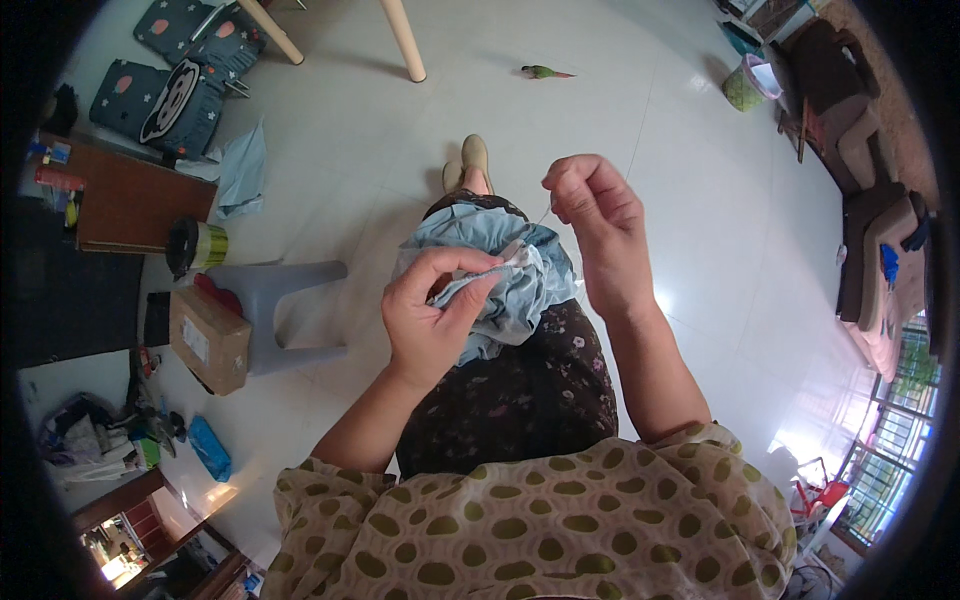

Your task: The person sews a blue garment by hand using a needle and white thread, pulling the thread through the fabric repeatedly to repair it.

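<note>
A bunched light blue cloth (pixel 480 225) lies across my lap, over dark flowered clothing (pixel 517 397). My left hand (pixel 435 307) pinches a folded, gathered edge of it between thumb and forefinger. A whitish piece of the cloth (pixel 517 255) sticks up just beyond those fingertips. Raised to the upper right of the cloth, my right hand (pixel 600 217) has its thumb and fingers pressed together on a thin thread (pixel 546 214). The thread runs down from those fingertips towards the cloth. Whether a needle is also between them cannot be made out.
On the pale tiled floor, a green bird (pixel 544 73) stands ahead. To the left are a grey plastic stool (pixel 300 274), a cardboard box (pixel 210 337) and a bin (pixel 199 246). A wastebasket (pixel 750 84) and a brown sofa (pixel 862 247) stand to the right.
</note>
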### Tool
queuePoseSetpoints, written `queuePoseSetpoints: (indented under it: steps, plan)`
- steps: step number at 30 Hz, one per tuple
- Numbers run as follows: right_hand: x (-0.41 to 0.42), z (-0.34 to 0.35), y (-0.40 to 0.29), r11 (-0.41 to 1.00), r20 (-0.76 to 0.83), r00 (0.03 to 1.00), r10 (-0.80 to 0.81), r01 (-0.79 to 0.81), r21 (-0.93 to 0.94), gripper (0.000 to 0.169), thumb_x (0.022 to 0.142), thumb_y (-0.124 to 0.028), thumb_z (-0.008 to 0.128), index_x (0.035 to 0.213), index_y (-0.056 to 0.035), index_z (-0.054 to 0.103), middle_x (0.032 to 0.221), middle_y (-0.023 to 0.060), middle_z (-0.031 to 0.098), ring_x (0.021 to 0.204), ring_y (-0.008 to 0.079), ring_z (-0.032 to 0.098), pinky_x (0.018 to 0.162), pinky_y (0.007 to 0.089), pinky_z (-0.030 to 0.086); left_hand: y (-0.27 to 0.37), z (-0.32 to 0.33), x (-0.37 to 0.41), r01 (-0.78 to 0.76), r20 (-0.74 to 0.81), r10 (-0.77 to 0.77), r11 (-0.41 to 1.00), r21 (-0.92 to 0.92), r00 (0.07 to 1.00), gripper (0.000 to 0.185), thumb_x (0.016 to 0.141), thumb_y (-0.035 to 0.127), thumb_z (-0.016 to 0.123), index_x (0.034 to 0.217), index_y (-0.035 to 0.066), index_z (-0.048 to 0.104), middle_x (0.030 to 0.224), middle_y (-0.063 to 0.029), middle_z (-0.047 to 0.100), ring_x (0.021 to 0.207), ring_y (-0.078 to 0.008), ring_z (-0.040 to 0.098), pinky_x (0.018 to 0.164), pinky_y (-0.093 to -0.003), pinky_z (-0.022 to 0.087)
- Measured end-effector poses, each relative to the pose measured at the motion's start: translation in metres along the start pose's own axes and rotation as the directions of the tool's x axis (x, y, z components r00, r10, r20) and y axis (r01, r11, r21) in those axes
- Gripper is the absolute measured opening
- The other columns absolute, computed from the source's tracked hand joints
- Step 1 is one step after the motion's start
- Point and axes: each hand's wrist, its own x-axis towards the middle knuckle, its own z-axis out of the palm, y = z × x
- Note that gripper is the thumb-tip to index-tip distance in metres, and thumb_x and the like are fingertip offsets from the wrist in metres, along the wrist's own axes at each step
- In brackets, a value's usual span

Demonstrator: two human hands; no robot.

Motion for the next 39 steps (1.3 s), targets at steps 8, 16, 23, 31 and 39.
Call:
queuePoseSetpoints:
  steps: [8, 16, 23, 31, 39]
  plan:
    - [-0.006, -0.017, -0.015, 0.996, -0.127, 0.989, 0.081, -0.086, -0.029, 0.020, 0.092, -0.027, 0.050, 0.089, -0.0071, 0.052, 0.058, -0.0039, 0.044, 0.053, 0.0025, 0.037, 0.048, 0.0177, 0.028, -0.005, 0.000, 0.001, 0.070, 0.038, -0.065, 0.987, -0.147, 0.997, 0.011, 0.079, 0.000, 0.064, 0.087, -0.001, 0.057, 0.084, -0.0054, 0.064, 0.077, -0.0084, 0.058, 0.069, -0.0199, 0.045]
    - [-0.028, -0.024, -0.014, 0.974, -0.004, 1.000, 0.012, -0.013, -0.225, 0.006, 0.091, -0.009, 0.049, 0.091, -0.0036, 0.052, 0.076, -0.0029, 0.046, 0.068, 0.0040, 0.040, 0.062, 0.0182, 0.034, -0.010, -0.004, 0.003, 0.104, -0.002, -0.105, 0.986, -0.127, 0.994, 0.012, 0.080, 0.003, 0.065, 0.087, -0.002, 0.057, 0.083, -0.0051, 0.063, 0.075, -0.0075, 0.058, 0.068, -0.0198, 0.046]
    - [-0.049, -0.006, 0.021, 0.918, 0.161, 0.987, -0.001, 0.064, -0.391, 0.006, 0.084, -0.001, 0.055, 0.089, 0.0013, 0.055, 0.080, 0.0042, 0.049, 0.070, 0.0119, 0.047, 0.066, 0.0238, 0.040, -0.004, -0.004, 0.002, 0.112, -0.012, -0.114, 0.990, -0.081, 0.993, 0.010, 0.081, 0.000, 0.060, 0.090, -0.001, 0.055, 0.087, -0.0086, 0.064, 0.080, -0.0099, 0.059, 0.074, -0.0217, 0.045]
    - [-0.051, -0.002, 0.019, 0.903, 0.179, 0.984, -0.003, 0.079, -0.422, 0.005, 0.083, 0.000, 0.056, 0.088, 0.0021, 0.054, 0.078, 0.0057, 0.048, 0.067, 0.0124, 0.046, 0.062, 0.0240, 0.040, -0.003, -0.003, 0.000, 0.130, -0.025, -0.132, 0.988, -0.085, 0.991, 0.010, 0.081, -0.001, 0.060, 0.091, -0.002, 0.055, 0.088, -0.0087, 0.064, 0.079, -0.0092, 0.059, 0.073, -0.0209, 0.045]
    - [-0.053, 0.000, 0.025, 0.923, 0.145, 0.989, -0.009, 0.064, -0.380, 0.005, 0.084, 0.000, 0.055, 0.088, 0.0018, 0.054, 0.079, 0.0059, 0.049, 0.068, 0.0125, 0.047, 0.062, 0.0240, 0.040, -0.005, -0.003, -0.001, 0.103, -0.029, -0.105, 0.992, -0.066, 0.994, 0.010, 0.081, -0.001, 0.060, 0.090, -0.002, 0.055, 0.087, -0.0088, 0.064, 0.078, -0.0092, 0.059, 0.072, -0.0207, 0.045]
